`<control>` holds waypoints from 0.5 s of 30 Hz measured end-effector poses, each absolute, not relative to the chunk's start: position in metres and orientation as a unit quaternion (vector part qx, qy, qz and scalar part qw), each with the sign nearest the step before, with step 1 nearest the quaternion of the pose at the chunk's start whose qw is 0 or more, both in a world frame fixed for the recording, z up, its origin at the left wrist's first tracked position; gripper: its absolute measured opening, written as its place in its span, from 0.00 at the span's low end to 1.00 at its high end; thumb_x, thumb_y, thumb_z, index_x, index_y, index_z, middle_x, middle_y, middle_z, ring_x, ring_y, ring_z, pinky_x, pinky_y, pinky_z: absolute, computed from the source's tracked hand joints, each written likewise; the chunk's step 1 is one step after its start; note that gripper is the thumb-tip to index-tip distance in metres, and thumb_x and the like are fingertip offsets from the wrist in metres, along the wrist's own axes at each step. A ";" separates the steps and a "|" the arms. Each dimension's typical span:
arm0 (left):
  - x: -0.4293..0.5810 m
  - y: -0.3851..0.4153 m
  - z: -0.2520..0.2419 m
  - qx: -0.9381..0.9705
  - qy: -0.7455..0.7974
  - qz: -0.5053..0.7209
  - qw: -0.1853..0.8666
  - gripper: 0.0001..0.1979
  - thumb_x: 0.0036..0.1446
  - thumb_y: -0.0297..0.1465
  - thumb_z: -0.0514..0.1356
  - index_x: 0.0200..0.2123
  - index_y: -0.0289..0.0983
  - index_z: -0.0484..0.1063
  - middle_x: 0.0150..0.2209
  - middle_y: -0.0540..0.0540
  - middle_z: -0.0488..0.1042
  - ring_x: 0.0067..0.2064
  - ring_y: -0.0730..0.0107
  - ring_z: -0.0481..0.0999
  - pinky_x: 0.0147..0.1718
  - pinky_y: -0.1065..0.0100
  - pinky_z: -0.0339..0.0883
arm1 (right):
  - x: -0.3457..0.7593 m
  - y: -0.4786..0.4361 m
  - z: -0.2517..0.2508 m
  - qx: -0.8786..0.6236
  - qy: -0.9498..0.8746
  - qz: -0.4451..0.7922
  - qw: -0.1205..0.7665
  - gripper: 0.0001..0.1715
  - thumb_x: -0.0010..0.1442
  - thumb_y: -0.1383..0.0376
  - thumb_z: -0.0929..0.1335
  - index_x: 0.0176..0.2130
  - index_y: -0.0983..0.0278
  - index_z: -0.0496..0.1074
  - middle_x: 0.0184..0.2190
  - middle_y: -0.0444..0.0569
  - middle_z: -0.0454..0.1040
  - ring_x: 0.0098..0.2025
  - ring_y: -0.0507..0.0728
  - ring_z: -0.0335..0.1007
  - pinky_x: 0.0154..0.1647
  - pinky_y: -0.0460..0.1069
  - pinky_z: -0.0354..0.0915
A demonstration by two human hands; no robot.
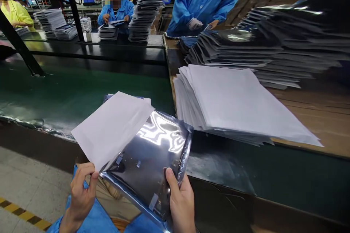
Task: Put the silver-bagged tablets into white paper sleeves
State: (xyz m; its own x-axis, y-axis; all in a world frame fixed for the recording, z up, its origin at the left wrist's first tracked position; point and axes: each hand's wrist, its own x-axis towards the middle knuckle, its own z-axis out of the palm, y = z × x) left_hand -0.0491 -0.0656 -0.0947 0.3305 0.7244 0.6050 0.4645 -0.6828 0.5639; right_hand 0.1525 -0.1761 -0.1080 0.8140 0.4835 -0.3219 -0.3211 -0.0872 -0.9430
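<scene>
My right hand (181,200) grips the near edge of a dark flat item sealed in a shiny clear bag (149,160), thumb on top. My left hand (82,191) pinches the near corner of a white paper sleeve (112,127) that lies over the far half of the bag. Both are held above the near edge of the green conveyor belt (68,94). My blue sleeves show at the bottom.
A fanned stack of white sleeves (235,102) lies on the brown bench (322,116) to the right, with piles of bagged dark items (246,47) behind it. Across the belt, people in blue coats (202,0) and yellow (16,14) work beside more stacks (143,14).
</scene>
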 end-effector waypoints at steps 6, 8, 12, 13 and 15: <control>-0.049 -0.064 -0.105 0.805 0.352 0.454 0.147 0.05 0.60 0.27 0.55 0.32 0.39 0.68 0.26 0.50 0.71 0.29 0.71 0.72 0.29 0.70 0.68 | 0.155 -0.173 -0.107 -0.676 -0.017 0.334 0.657 0.26 0.49 0.48 0.70 0.42 0.62 0.71 0.28 0.44 0.75 0.31 0.58 0.70 0.31 0.49 0.66; -0.051 -0.062 -0.107 0.817 0.322 0.452 0.156 0.05 0.60 0.27 0.55 0.31 0.39 0.68 0.25 0.50 0.72 0.28 0.71 0.72 0.28 0.70 0.68 | 0.154 -0.171 -0.107 -0.680 -0.014 0.325 0.657 0.26 0.49 0.48 0.70 0.41 0.62 0.71 0.27 0.43 0.74 0.30 0.57 0.70 0.30 0.48 0.65; -0.051 -0.063 -0.108 0.806 0.311 0.480 0.151 0.04 0.60 0.29 0.55 0.32 0.39 0.68 0.24 0.50 0.72 0.27 0.71 0.72 0.25 0.69 0.68 | 0.147 -0.167 -0.108 -0.680 -0.019 0.313 0.663 0.24 0.48 0.48 0.71 0.37 0.63 0.72 0.25 0.42 0.72 0.28 0.55 0.67 0.29 0.48 0.64; -0.050 -0.063 -0.108 0.798 0.322 0.490 0.143 0.05 0.61 0.30 0.54 0.33 0.39 0.67 0.24 0.50 0.71 0.26 0.71 0.72 0.25 0.69 0.68 | 0.146 -0.166 -0.107 -0.678 -0.022 0.314 0.664 0.24 0.48 0.48 0.71 0.37 0.63 0.71 0.24 0.41 0.71 0.28 0.55 0.67 0.29 0.48 0.64; -0.048 -0.064 -0.109 0.784 0.341 0.504 0.124 0.05 0.62 0.31 0.53 0.33 0.39 0.66 0.24 0.51 0.69 0.25 0.72 0.71 0.23 0.69 0.66 | 0.143 -0.164 -0.106 -0.675 -0.025 0.315 0.667 0.24 0.48 0.47 0.71 0.37 0.62 0.70 0.26 0.42 0.71 0.29 0.56 0.67 0.29 0.48 0.64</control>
